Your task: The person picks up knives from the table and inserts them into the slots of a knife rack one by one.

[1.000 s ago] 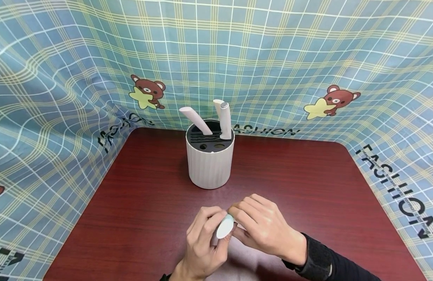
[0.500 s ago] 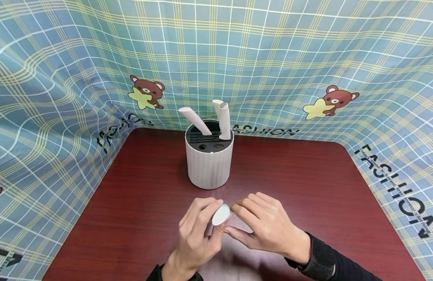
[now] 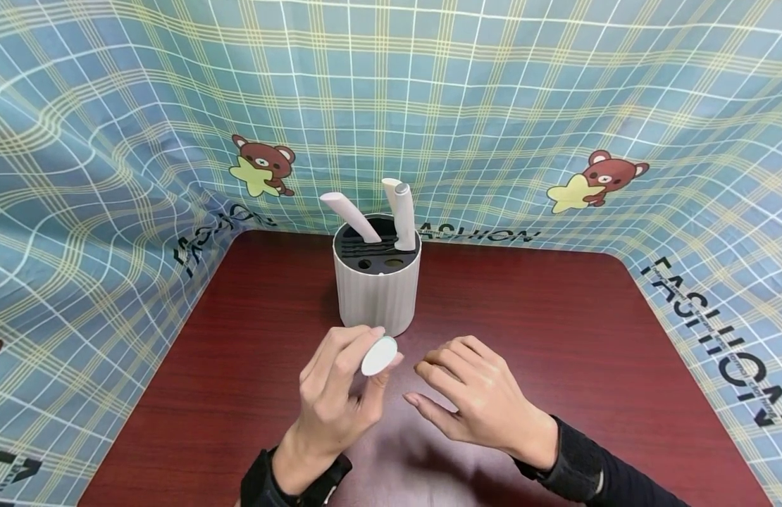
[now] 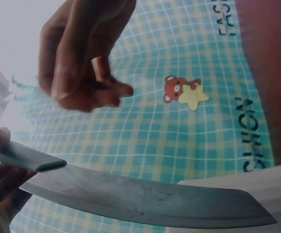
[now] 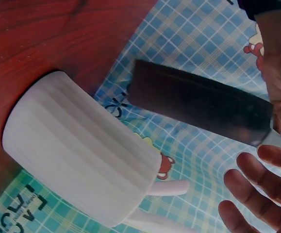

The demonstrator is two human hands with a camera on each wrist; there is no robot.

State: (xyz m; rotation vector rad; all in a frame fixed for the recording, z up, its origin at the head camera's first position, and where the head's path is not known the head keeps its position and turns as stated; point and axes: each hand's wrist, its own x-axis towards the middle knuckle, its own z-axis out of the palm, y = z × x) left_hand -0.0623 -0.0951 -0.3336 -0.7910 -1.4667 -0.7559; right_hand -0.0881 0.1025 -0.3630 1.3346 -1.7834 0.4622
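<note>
My left hand [image 3: 330, 398] pinches a knife by its pale handle [image 3: 379, 356], whose white end faces the head camera. The blade hides below the hand there. In the left wrist view the broad steel blade [image 4: 150, 199] shows in full, ending in an angled tip. Against the right wrist view's bright cloth the same blade [image 5: 198, 102] looks dark, its tip toward the table. My right hand [image 3: 480, 394] hovers to the right of the knife, holding nothing, with fingers loosely bent and thumb apart. Just beyond the left hand stands a white ribbed knife block [image 3: 375, 303].
Several pale handles, including a slanted one [image 3: 351, 217], stick up from the block's black slotted top [image 3: 365, 251]. Two round holes sit at its front. The dark red table [image 3: 543, 317] is walled by a blue checked cloth [image 3: 467, 127] at back and sides.
My left hand has carried the knife forward and left, toward the block. My right hand, earlier at the knife's side, has come away and stays behind with its fingers loosened.
</note>
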